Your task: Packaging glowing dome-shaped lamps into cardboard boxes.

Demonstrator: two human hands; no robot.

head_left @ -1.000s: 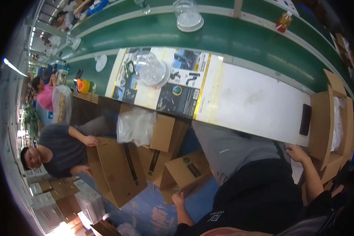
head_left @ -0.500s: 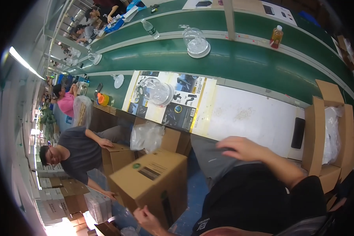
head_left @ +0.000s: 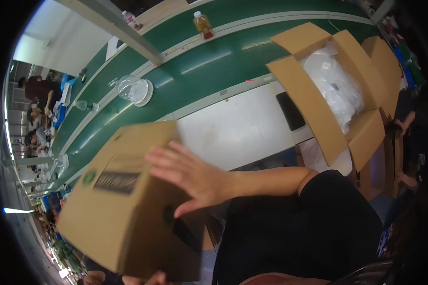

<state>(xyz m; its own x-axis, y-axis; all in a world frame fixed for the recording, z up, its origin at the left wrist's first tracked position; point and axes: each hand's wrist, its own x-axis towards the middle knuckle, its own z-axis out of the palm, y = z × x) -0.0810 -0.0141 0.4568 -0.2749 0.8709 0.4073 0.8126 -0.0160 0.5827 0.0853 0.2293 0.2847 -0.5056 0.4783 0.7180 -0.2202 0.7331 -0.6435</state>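
Nearest, at the lower edge, the left hand [head_left: 152, 278] shows only as a sliver of fingers under the bottom of a closed cardboard box [head_left: 128, 204]; it seems to bear the box from beneath, though whether the fingers curl round an edge I cannot tell. The right hand [head_left: 190, 178] lies flat and spread against the box's near side face, fingers splayed, pressing rather than gripping; the forearm runs back to a black sleeve. The box is in the air, tilted, in front of the person's chest and lap, touching no surface; its flaps look shut, with a dark printed label and a small round green mark on the upper face.

By my judgement the box is lifted and clear of the floor, yet not set down anywhere; the placing is what remains.

Beyond it lies the white counter [head_left: 238, 128], bare but for a flat black device [head_left: 290, 110] near its right end; to the right stands an open carton [head_left: 318, 109] with its flaps up, stuffed with clear plastic bags [head_left: 333, 80]. Farther off runs the green conveyor belt [head_left: 209, 71], carrying a clear lidded dish [head_left: 134, 90] and a small bottle [head_left: 203, 23]; other people work at the far left.
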